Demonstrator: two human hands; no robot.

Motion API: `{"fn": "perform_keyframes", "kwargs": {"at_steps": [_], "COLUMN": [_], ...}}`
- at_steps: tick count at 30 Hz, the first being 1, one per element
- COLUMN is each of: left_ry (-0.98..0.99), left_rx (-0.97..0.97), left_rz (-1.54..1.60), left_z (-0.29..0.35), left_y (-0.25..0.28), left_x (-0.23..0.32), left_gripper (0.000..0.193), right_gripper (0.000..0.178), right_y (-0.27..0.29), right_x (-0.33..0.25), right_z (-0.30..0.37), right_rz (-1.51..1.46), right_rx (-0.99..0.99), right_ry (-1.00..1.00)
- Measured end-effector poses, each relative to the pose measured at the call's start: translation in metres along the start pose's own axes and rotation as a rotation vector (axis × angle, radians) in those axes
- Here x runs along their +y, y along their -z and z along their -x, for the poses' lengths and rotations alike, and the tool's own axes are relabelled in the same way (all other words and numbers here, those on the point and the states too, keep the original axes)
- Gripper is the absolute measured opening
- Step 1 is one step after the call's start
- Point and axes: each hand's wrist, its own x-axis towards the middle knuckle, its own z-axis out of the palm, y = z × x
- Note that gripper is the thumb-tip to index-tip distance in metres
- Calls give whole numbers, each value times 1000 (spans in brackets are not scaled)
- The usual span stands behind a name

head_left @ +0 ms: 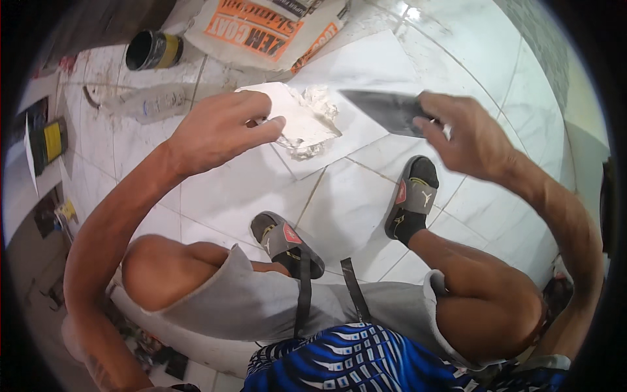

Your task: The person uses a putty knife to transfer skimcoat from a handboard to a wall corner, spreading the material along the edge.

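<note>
My left hand (222,124) grips a flat pale blade (302,123) smeared with white putty, its far end tilted over the sheet. Beneath and beside this blade lies a lumpy mass of white putty (321,100). The putty rests on a smooth white sheet (369,65) spread on the tiles. To the right, my right hand (467,127) is closed around a dark, wide putty knife (385,112), which is blurred. Its pointed corner reaches toward the putty, with a small gap between them. The handles of both tools are mostly hidden by my fingers.
Beyond the sheet stands a white and orange powder bag (268,32). Left of it are a dark round can (153,50) and a clear plastic bottle (157,103) lying down. Another can (49,144) is at the far left. My sandalled feet (413,196) rest on the tiled floor.
</note>
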Motion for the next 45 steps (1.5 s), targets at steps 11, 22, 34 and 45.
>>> {"fn": "perform_keyframes", "kwargs": {"at_steps": [11, 22, 34, 45], "left_ry": [-156, 101, 362, 251], "left_rx": [-97, -349, 226, 0], "left_rz": [77, 376, 442, 258], "left_z": [-8, -6, -9, -42], "left_y": [16, 14, 19, -32], "left_x": [-14, -2, 3, -5], "left_gripper": [42, 19, 11, 16], "right_gripper": [26, 32, 10, 11], "right_y": [-52, -105, -153, -122], "right_x": [-75, -50, -40, -76], "right_z": [41, 3, -26, -19], "right_rz": [199, 262, 516, 607], "right_rx": [181, 105, 270, 362], "right_ry": [144, 35, -11, -43]}}
